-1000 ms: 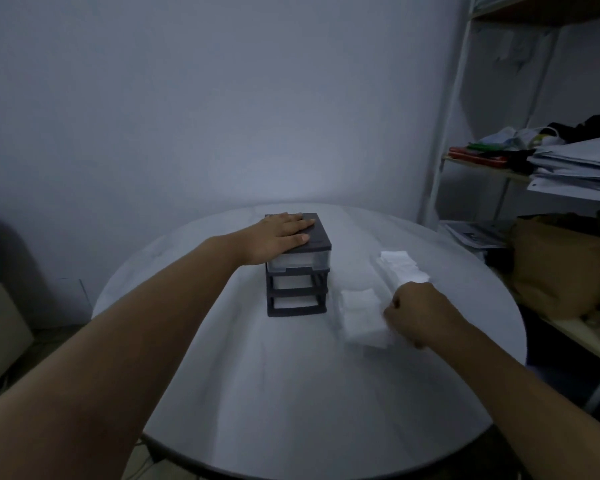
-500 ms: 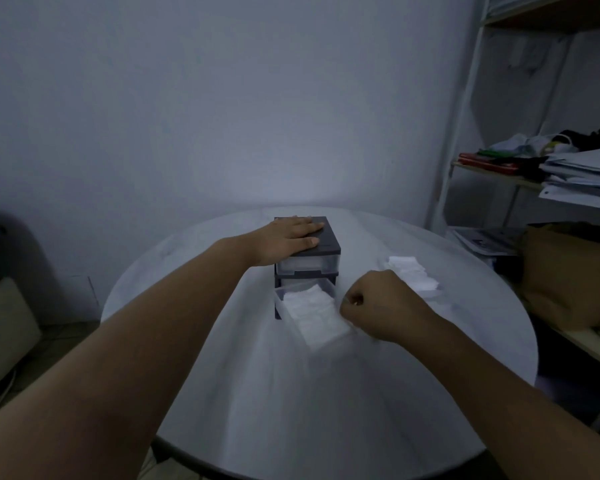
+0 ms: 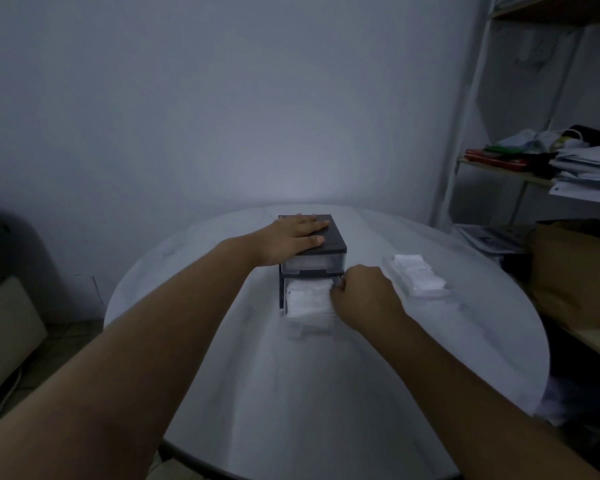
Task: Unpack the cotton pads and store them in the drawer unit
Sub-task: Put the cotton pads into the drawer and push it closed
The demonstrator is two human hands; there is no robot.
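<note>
A small dark drawer unit [image 3: 329, 244] stands at the back middle of the round white table [image 3: 326, 393]. My left hand [image 3: 297, 235] lies flat on its top, fingers spread. A clear drawer [image 3: 309, 328] filled with white cotton pads [image 3: 307, 301] sits partly inside the unit's middle slot, its front sticking out toward me. My right hand [image 3: 362, 297] is closed on the drawer's right side. The upper drawer [image 3: 312, 263] is closed. A second clear drawer with cotton pads [image 3: 418, 276] lies on the table to the right.
A white metal shelf rack [image 3: 465, 133] stands at the right with papers, clothes and a brown paper bag [image 3: 575, 271]. A dark chair and a beige box [image 3: 4, 327] are at the left, below the table level. The wall is close behind the table.
My right hand has carried the pad-filled drawer from the table right of the unit to its front and slid it partly into the middle slot. My left hand has stayed on top.
</note>
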